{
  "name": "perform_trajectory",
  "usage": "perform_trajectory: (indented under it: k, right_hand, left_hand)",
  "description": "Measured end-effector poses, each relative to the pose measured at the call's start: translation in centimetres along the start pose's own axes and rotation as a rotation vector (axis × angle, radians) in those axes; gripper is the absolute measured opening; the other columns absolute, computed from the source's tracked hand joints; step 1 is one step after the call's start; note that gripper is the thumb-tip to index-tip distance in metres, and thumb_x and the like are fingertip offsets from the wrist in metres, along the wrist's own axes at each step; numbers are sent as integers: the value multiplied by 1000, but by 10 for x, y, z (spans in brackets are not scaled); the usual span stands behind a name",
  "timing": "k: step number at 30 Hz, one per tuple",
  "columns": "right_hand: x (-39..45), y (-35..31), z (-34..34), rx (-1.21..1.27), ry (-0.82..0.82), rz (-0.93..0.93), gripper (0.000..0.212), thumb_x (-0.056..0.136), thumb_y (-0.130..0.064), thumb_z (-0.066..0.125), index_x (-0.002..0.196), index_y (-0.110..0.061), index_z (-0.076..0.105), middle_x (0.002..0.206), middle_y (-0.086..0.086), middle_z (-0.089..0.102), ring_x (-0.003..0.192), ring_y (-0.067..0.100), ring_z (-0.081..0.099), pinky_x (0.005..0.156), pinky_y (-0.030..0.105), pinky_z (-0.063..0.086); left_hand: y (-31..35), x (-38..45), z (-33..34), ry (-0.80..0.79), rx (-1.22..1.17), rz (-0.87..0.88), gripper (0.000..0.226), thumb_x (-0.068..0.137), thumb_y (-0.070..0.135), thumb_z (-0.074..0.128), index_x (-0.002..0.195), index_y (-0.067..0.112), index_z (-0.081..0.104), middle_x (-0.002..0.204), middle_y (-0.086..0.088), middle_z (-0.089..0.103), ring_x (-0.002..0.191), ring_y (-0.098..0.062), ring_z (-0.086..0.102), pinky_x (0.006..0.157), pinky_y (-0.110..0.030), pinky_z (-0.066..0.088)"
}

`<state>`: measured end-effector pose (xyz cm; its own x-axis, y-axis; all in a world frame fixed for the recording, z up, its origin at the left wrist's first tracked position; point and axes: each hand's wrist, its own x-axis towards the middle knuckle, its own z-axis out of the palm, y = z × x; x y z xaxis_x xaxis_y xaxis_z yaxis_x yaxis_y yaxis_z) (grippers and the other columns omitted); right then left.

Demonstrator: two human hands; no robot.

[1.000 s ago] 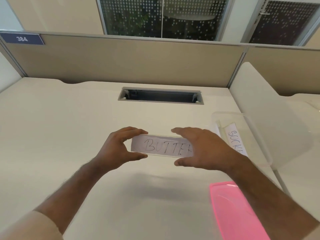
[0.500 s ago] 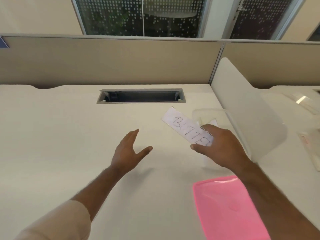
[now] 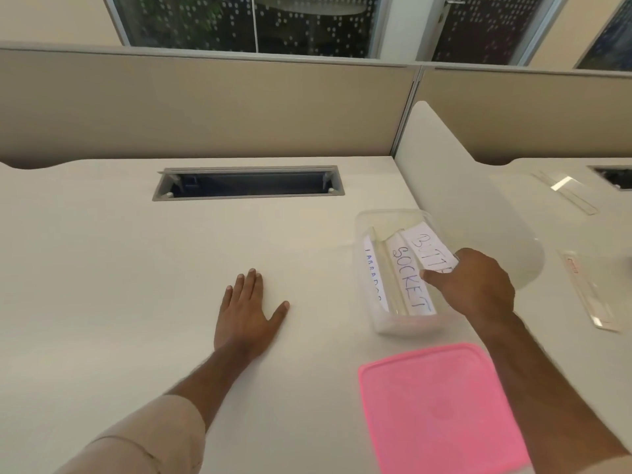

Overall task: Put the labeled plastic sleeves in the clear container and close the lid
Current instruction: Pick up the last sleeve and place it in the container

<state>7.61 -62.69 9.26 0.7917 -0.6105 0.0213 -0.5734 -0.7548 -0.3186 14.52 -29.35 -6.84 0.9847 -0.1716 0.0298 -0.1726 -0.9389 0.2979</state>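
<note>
1. The desk (image 3: 136, 268) is a broad pale surface backed by a beige partition (image 3: 205, 107), with a grey cable slot (image 3: 248, 183) set into it near the back.
2. The pink lid (image 3: 441, 408) lies flat on the desk, off the box, just in front of the clear container and under the right forearm.
3. The clear container (image 3: 403, 325) stands open on the desk at the right, beside a white divider panel (image 3: 461, 200).
4. The left hand (image 3: 248, 313) rests palm down on the desk, fingers straight and spread a little, holding nothing, well apart from the container.
5. The right hand (image 3: 475, 285) reaches over the container's right rim, thumb and fingers pinched on the near end of the "BUTTER" sleeve.
6. The "SOCKET" sleeve (image 3: 408, 278) lies inside the container, in the middle.
7. The "BUTTER" sleeve (image 3: 429, 251) sits inside at the right, its far end overlapping the "SOCKET" sleeve's edge.
8. A third sleeve (image 3: 374, 278) with blue lettering lies at the container's left wall; its word is only partly readable.
</note>
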Motion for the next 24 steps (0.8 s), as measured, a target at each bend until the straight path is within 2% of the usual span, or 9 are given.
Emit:
perform_trajectory:
  k: [3, 6, 9, 13, 15, 20, 24]
  right_hand:
    - [4, -6, 10, -109, -2, -21, 44, 71, -48, 76, 84, -14, 51, 85, 7, 66, 78, 31, 62, 58, 30, 40]
    - [10, -14, 23, -185, -43, -42, 50, 73, -46, 76, 98, -10, 54, 96, 10, 68, 90, 32, 64, 65, 32, 46]
    - [17, -20, 35, -223, -119, -10, 54, 76, -42, 76, 109, -7, 50, 102, 10, 67, 94, 32, 65, 63, 30, 42]
    - [26, -25, 49, -308, -175, -24, 33, 84, -23, 66, 109, -9, 50, 103, 6, 66, 92, 27, 65, 59, 29, 40]
    - [30, -27, 53, -311, -193, -22, 29, 84, -20, 66, 108, -10, 52, 103, 5, 66, 88, 26, 63, 59, 28, 39]
    - [33, -22, 54, -283, -199, -16, 29, 82, -26, 69, 102, -12, 55, 99, 5, 67, 73, 24, 52, 56, 28, 38]
    - [26, -17, 50, -180, -184, -10, 44, 80, -43, 68, 105, -10, 54, 99, 6, 66, 83, 29, 61, 61, 30, 40]
  left_hand:
    - [-1, 0, 1, -4, 3, -2, 92, 89, 76, 17, 159, 16, 7, 168, 6, 4, 154, -12, -2, 124, -32, -2]
    - [-2, 1, 2, -1, 9, -3, 93, 89, 76, 17, 159, 17, 7, 168, 6, 4, 154, -12, -2, 124, -32, -2]
    - [-2, 1, 3, 1, 13, -5, 93, 89, 77, 16, 159, 17, 6, 168, 7, 3, 154, -11, -3, 124, -32, -2]
    - [-2, 2, 4, 5, 12, -10, 93, 88, 77, 17, 159, 18, 7, 168, 8, 3, 154, -10, -3, 123, -30, -4]
    - [-2, 2, 4, 7, 10, -12, 93, 88, 77, 17, 159, 18, 7, 168, 8, 3, 154, -10, -3, 123, -30, -4]
    - [-3, 2, 4, 8, 11, -17, 93, 88, 77, 18, 159, 19, 8, 168, 8, 4, 154, -10, -3, 123, -30, -4]
    - [-2, 1, 3, 3, 10, -18, 93, 88, 77, 19, 159, 18, 10, 168, 8, 6, 154, -11, -1, 124, -31, -1]
